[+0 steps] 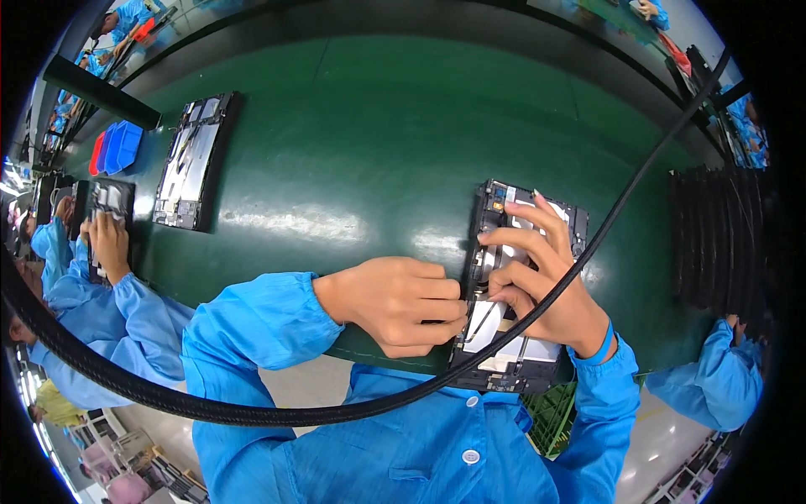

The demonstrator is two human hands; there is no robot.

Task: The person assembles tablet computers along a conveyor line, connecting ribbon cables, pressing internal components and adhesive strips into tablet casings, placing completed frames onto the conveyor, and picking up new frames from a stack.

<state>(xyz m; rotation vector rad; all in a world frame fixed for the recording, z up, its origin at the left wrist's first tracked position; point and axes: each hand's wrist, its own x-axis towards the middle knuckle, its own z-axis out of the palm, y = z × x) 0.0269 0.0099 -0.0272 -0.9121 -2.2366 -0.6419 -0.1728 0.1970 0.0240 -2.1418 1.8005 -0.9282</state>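
We have an opened device (484,323), a flat black frame with pale panels and small parts laid bare, lying on the counter right of centre, its near end at the counter's near edge and seeming to reach slightly past it. We judge it fairly light and stiff around the frame, but fragile inside, where thin strips and small connectors could bend or snag; the pale panels look smooth and perhaps slippery. We would take hold of it by the outer black rim, on both long sides, and keep pressure off the middle. Our right hand (541,269) arches over it, fingers spread and bent, the thumb low over the inner parts; whether the thumb and nearest finger pinch something, we cannot tell. Our left hand (401,304) is curled narrow at the device's left edge, its fingertips hidden, so we cannot say what it holds. A thick black cable (252,413) crosses the view in front of our right hand. Farther out on the green counter (336,176) we see a second opened device (189,168), blue bins (123,149) beyond it, a co-worker's hand (109,244) over another unit at left, and a row of dark panels (714,244) at right.
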